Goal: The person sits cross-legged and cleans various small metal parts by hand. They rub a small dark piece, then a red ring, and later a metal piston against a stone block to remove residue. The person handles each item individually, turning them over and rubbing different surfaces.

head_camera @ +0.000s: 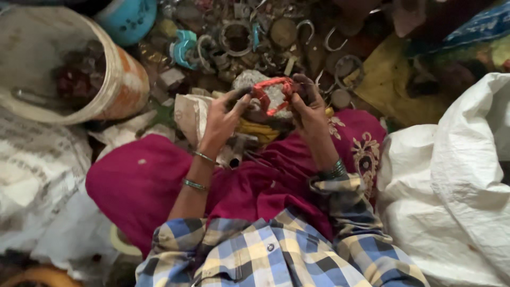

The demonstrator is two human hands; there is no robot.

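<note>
A white sack [451, 180] lay at the right, a bucket [114, 79] at the left, scrap metal rings [236, 37] beyond. Above the magenta lap, a red-wrapped scrap piece [272, 95] was gripped between left hand [223, 117] and right hand [309, 109], fingers closed round it, apparently for steadying.

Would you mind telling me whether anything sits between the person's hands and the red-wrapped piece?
Nothing visible does: the left hand and right hand both already grip the red-wrapped piece directly.
</note>
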